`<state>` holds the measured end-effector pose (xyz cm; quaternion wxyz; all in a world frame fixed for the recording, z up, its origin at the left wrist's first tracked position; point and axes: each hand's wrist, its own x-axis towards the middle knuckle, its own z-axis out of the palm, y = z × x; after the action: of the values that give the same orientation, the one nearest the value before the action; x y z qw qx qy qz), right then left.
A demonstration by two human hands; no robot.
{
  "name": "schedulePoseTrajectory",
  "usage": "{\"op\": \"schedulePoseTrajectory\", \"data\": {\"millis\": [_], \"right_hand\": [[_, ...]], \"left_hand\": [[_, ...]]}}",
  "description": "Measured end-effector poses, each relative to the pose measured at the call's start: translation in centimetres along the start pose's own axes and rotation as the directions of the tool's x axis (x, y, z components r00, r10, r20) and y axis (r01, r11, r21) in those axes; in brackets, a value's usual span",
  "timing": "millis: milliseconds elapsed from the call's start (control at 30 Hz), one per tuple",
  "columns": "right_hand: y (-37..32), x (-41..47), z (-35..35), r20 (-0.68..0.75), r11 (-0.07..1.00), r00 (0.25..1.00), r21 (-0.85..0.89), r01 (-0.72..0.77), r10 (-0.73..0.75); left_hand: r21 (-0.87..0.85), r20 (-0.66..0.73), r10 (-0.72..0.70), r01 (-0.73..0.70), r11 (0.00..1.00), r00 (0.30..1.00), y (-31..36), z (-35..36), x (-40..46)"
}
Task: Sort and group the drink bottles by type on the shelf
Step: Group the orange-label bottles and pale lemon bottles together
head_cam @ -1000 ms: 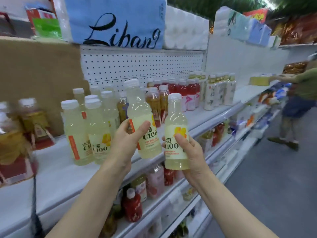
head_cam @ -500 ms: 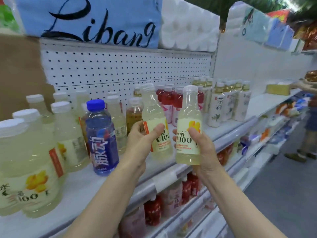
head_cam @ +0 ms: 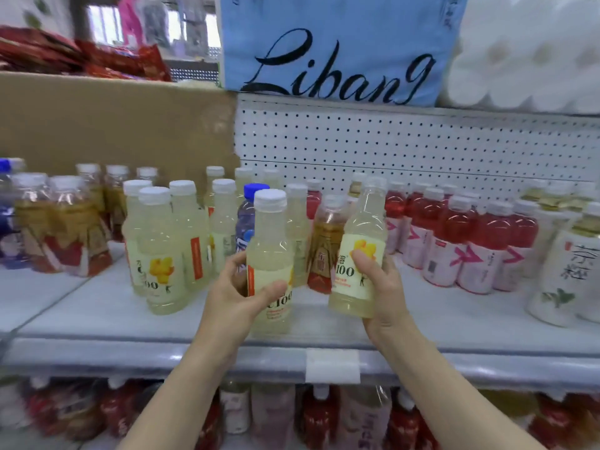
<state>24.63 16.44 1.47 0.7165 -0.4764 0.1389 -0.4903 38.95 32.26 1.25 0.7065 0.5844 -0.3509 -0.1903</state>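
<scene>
Here, nearest me, my left hand [head_cam: 238, 297] grips one upright C100 lemon bottle [head_cam: 271, 254] and my right hand [head_cam: 380, 287] grips a second C100 bottle [head_cam: 360, 254], tilted right, both above the shelf [head_cam: 97, 319] edge. Behind them a blue-capped bottle [head_cam: 250, 216] and an amber tea bottle [head_cam: 326, 241] are partly hidden. The lemon cluster [head_cam: 168, 245] stands left, red drinks [head_cam: 454, 238] right, the pegboard [head_cam: 422, 147] farthest.

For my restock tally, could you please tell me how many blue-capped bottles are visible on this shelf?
2. One blue-capped bottle stands mid-shelf among the pale yellow bottles, just behind the left hand. Another is at the far left edge. Others may be hidden.
</scene>
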Motion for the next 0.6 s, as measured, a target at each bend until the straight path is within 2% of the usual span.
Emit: {"op": "schedulePoseTrajectory", "data": {"millis": [100, 200, 467, 600], "right_hand": [[0.9, 0.5, 0.9, -0.005, 0.999, 0.999, -0.006, -0.038, 0.038], [1.3, 0.7, 1.4, 0.01, 0.998, 0.998, 0.0, -0.066, 0.066], [2.2, 1.0, 0.7, 0.066, 0.988, 0.991, -0.111, -0.106, 0.113], [3.6, 1.4, 1.1, 0.072, 0.982, 0.991, -0.161, -0.099, 0.112]], "left_hand": [[0.039, -0.162, 0.013, -0.007, 0.999, 0.987, -0.7, -1.6, -0.6], [0.086, -0.256, 0.012, 0.011, 0.996, 0.967, -0.9, -2.7, -0.3], [0.301, -0.268, 0.057, 0.028, 0.953, 0.962, -1.3, -5.0, 2.1], [0.331, -0.317, 0.088, 0.023, 0.943, 0.944, -2.1, -6.0, 3.0]]}}
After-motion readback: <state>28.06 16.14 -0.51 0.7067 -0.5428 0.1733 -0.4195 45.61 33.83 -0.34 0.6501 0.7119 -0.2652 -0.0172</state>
